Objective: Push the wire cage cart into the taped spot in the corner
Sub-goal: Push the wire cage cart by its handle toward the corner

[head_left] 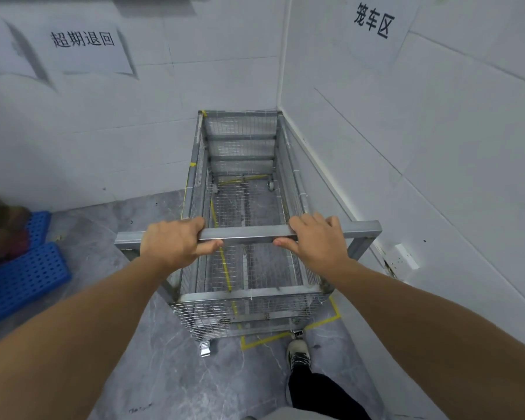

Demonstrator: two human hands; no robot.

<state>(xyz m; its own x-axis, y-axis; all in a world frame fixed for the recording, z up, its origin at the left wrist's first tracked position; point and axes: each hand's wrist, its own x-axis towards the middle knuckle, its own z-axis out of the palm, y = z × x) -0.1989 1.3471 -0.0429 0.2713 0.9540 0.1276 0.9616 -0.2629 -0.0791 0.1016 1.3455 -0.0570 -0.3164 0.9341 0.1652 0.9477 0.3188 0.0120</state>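
1. A shoe (298, 354) and a dark trouser leg stand on the grey floor (170, 374) just behind the wire cage cart (243, 207), at its near right corner.
2. Yellow tape (265, 339) marks a rectangle on the floor; its near corner and near edge show just behind the cart's near end, and one strip runs lengthwise under the cart, seen through the mesh bottom.
3. Two castors show under the cart's near end, the left one (205, 348) outside the tape line.
4. The left hand (172, 242) wraps the cart's handle bar (246, 233) left of centre, fingers curled over the top and thumb under it.
5. The right hand (314, 239) grips the same bar right of centre, in the same closed hold.
6. The cart's basket holds nothing; only its mesh floor and cross bars show inside.
7. Blue perforated plastic pallets (22, 274) lie on the floor well to the cart's left.
8. The cart's far end sits in the wall corner, its right side close along the right wall.
9. Paper signs hang above the cart: one (84, 39) on the left wall, one (373, 21) on the right wall.
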